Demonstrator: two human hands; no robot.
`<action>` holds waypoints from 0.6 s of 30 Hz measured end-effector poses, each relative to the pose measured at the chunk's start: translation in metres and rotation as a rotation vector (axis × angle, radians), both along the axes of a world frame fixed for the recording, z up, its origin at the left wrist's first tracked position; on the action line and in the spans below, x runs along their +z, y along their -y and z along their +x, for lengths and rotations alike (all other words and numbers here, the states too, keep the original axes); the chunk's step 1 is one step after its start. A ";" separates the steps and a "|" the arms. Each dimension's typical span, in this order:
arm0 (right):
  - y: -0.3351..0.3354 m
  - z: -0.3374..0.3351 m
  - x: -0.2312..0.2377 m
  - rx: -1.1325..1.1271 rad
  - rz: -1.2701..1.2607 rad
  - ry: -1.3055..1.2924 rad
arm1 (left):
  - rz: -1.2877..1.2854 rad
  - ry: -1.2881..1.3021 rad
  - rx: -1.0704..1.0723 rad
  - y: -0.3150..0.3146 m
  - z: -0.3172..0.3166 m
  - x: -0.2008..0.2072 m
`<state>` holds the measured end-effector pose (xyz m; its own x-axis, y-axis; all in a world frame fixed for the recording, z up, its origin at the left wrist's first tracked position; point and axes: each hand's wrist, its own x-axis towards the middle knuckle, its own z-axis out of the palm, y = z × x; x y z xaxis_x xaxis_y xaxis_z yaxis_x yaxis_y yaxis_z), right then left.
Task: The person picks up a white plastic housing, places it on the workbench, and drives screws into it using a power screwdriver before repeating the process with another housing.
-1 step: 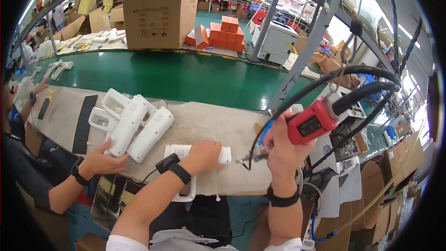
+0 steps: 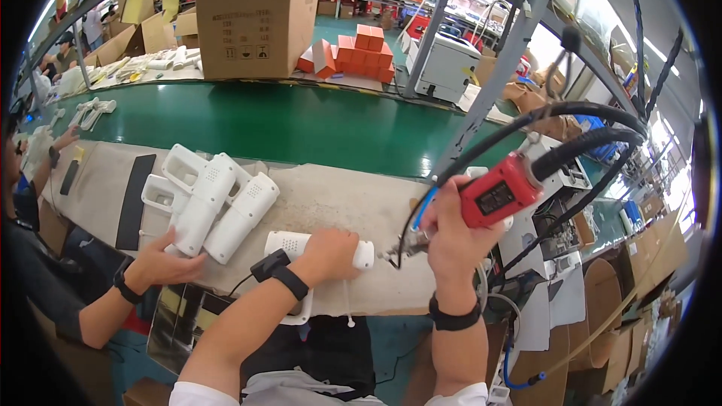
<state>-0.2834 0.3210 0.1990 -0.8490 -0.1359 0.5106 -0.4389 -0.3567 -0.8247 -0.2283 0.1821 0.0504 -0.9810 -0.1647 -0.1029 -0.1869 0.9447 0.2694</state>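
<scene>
One white handheld housing [image 2: 286, 242] lies on the table [image 2: 331, 195] directly beneath the left grip [image 2: 331, 252], which is closed over its barrel. The right grip [image 2: 456, 233] is wrapped round a red power tool [image 2: 492, 194], whose metal tip [image 2: 410, 249] points left, near the end of that barrel. Left of the left grip, more white housings [image 2: 242, 218] lie together, a co-worker's forearm [image 2: 104, 316] extended toward them; farther left is a flat black strip [image 2: 135, 203]. Ahead of both grips runs a green surface [image 2: 263, 116], then a tall cardboard box [image 2: 252, 15] and stacked orange boxes [image 2: 365, 53].
</scene>
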 end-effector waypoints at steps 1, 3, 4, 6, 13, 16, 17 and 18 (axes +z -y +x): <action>0.009 -0.005 -0.004 0.027 -0.051 -0.004 | -0.063 -0.027 -0.114 -0.001 0.001 0.004; 0.020 -0.010 -0.012 -0.012 -0.019 -0.025 | -0.040 -0.012 -0.113 0.000 0.000 0.002; 0.023 -0.011 -0.016 0.013 -0.002 -0.025 | -0.016 0.006 -0.102 0.000 0.001 0.004; 0.031 -0.016 -0.024 0.035 0.006 -0.023 | -0.031 0.008 -0.101 -0.002 0.002 0.012; 0.050 -0.022 -0.045 0.048 -0.007 0.015 | -0.064 -0.030 -0.108 0.004 0.005 0.002; 0.053 -0.025 -0.056 0.059 0.026 0.042 | -0.098 0.000 -0.115 0.002 0.007 0.007; 0.056 -0.028 -0.065 0.038 0.056 0.015 | -0.095 0.001 -0.117 0.002 0.007 0.011; 0.058 -0.030 -0.073 0.015 0.084 -0.014 | -0.067 0.059 -0.123 0.002 0.007 0.015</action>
